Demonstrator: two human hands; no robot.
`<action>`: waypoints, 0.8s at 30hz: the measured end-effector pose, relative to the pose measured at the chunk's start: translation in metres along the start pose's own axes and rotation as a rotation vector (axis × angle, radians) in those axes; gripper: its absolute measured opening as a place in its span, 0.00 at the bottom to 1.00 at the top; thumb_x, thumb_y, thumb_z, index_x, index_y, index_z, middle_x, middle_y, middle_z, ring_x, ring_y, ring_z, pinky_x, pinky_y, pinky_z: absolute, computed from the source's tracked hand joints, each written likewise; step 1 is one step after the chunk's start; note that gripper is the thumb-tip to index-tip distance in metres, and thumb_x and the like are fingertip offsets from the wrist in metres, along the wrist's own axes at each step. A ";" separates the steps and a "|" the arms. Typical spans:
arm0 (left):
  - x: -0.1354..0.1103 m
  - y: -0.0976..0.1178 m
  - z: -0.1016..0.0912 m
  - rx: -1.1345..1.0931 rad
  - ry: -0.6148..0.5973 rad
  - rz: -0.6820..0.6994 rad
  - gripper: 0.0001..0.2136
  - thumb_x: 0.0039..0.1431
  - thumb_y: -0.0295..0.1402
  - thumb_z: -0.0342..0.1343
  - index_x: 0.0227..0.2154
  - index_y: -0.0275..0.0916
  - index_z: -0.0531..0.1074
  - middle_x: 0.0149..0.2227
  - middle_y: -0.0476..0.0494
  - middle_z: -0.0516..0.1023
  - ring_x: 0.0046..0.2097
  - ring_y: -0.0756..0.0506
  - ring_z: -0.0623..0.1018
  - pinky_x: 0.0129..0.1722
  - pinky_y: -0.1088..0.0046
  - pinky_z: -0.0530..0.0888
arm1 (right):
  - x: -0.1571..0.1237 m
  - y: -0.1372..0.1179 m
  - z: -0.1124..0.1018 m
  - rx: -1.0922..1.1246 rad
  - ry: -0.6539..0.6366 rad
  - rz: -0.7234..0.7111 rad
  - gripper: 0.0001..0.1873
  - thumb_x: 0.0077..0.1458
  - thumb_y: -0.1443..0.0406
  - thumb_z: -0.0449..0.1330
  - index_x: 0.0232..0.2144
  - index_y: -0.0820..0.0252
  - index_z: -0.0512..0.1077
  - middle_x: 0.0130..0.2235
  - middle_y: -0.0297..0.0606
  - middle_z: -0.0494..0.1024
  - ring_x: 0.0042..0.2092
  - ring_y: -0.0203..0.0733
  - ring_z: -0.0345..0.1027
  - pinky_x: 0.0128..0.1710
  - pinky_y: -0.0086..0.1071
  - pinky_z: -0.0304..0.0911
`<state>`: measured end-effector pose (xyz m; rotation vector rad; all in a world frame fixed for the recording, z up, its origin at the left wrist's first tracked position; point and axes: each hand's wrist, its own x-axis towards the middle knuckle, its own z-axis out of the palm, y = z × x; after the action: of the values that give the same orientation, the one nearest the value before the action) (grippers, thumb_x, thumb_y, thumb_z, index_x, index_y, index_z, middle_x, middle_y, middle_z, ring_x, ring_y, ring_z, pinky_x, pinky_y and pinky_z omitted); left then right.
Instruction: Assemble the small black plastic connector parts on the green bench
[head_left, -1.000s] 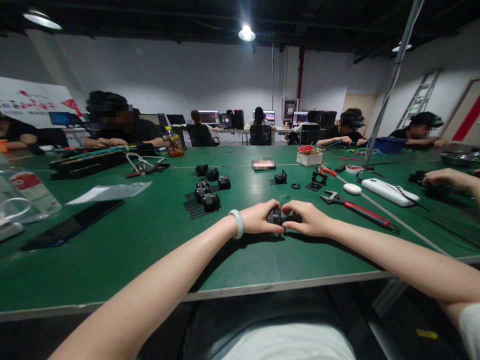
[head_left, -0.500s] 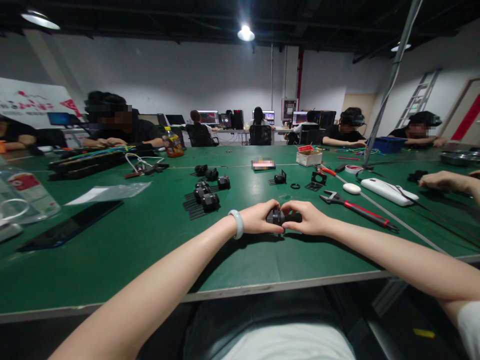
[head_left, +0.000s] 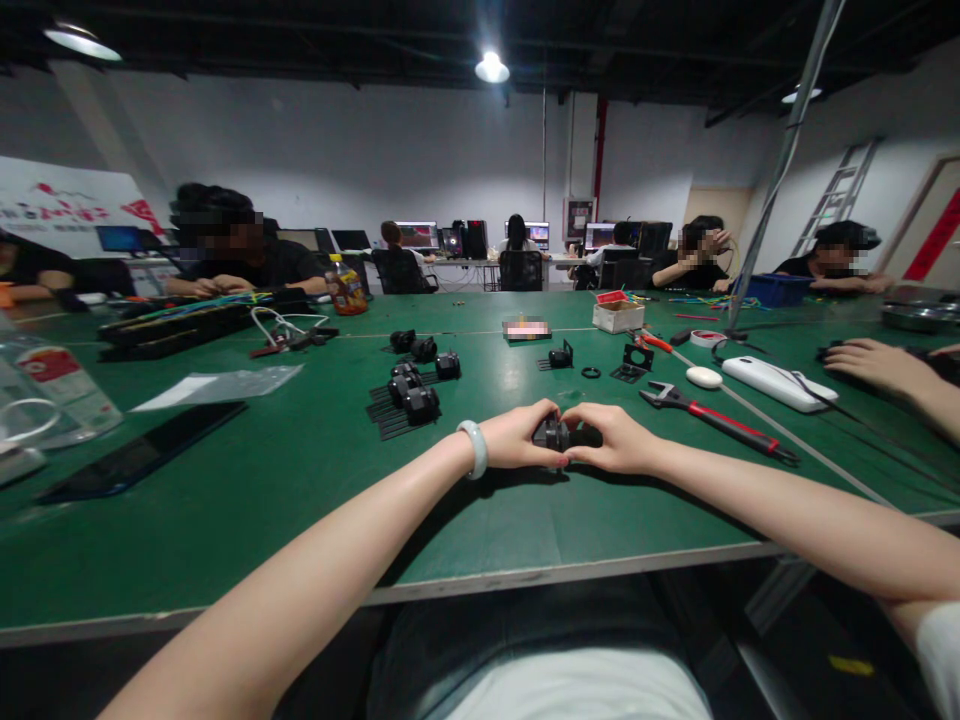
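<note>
Close to the table's near side, my left hand (head_left: 523, 433) and my right hand (head_left: 611, 438) meet around a small black plastic part (head_left: 552, 434). Thumbs and fingers of both hands grip it, the left on its left side and the right on its right end. My fingers cover much of it, so its exact kind is hidden. Several similar black parts with slotted plates (head_left: 412, 395) lie in a cluster beyond my left hand. Ahead of my hands are another black part (head_left: 559, 356), a black ring (head_left: 591, 372) and a black bracket with a round hole (head_left: 634, 362).
On the right lie an adjustable wrench (head_left: 720, 420), a white oval object (head_left: 703, 377) and a white power bank (head_left: 780, 384) with a cable. A co-worker's hand (head_left: 874, 362) rests beyond. A dark tablet (head_left: 142, 450), plastic bag (head_left: 217, 386) and large bottle (head_left: 56, 390) are left.
My hands and the black part hold almost the same place. At the right edge a co-worker's hand has shifted and flattened; another person across the table has raised a hand to the head.
</note>
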<state>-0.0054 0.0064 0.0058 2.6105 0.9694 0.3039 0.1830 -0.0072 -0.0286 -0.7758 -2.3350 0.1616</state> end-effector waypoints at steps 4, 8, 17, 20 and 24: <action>0.000 -0.001 0.000 -0.001 0.001 0.003 0.24 0.40 0.46 0.52 0.39 0.37 0.58 0.30 0.49 0.66 0.30 0.49 0.67 0.26 0.78 0.62 | 0.000 0.001 0.000 -0.002 -0.007 -0.005 0.17 0.42 0.61 0.57 0.36 0.63 0.64 0.33 0.40 0.70 0.34 0.39 0.63 0.34 0.31 0.58; 0.000 -0.002 0.000 0.007 0.001 0.007 0.24 0.40 0.47 0.52 0.39 0.38 0.58 0.30 0.49 0.66 0.30 0.49 0.67 0.26 0.77 0.62 | 0.000 0.001 0.000 0.002 -0.010 -0.007 0.17 0.42 0.61 0.57 0.36 0.63 0.64 0.33 0.40 0.71 0.35 0.39 0.64 0.35 0.32 0.58; -0.001 -0.001 0.001 0.016 0.016 -0.016 0.25 0.39 0.47 0.52 0.39 0.38 0.58 0.31 0.47 0.67 0.32 0.47 0.68 0.28 0.76 0.64 | 0.001 0.000 0.000 -0.029 -0.009 -0.017 0.17 0.43 0.61 0.57 0.37 0.62 0.64 0.34 0.40 0.71 0.35 0.40 0.64 0.35 0.32 0.58; -0.001 -0.001 0.000 0.026 0.017 -0.019 0.25 0.40 0.47 0.52 0.39 0.38 0.58 0.31 0.47 0.67 0.32 0.47 0.69 0.28 0.76 0.64 | 0.001 0.000 0.000 -0.022 -0.005 -0.020 0.17 0.42 0.61 0.57 0.37 0.62 0.64 0.34 0.40 0.71 0.36 0.40 0.64 0.35 0.32 0.58; -0.002 -0.001 0.001 0.052 0.028 -0.016 0.25 0.40 0.48 0.51 0.39 0.38 0.58 0.30 0.47 0.67 0.30 0.48 0.68 0.27 0.76 0.63 | 0.002 -0.001 -0.001 -0.018 -0.011 -0.023 0.17 0.42 0.60 0.57 0.36 0.62 0.64 0.34 0.40 0.70 0.36 0.40 0.63 0.35 0.32 0.58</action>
<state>-0.0073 0.0059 0.0045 2.6506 1.0203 0.3158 0.1821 -0.0069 -0.0271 -0.7581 -2.3577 0.1348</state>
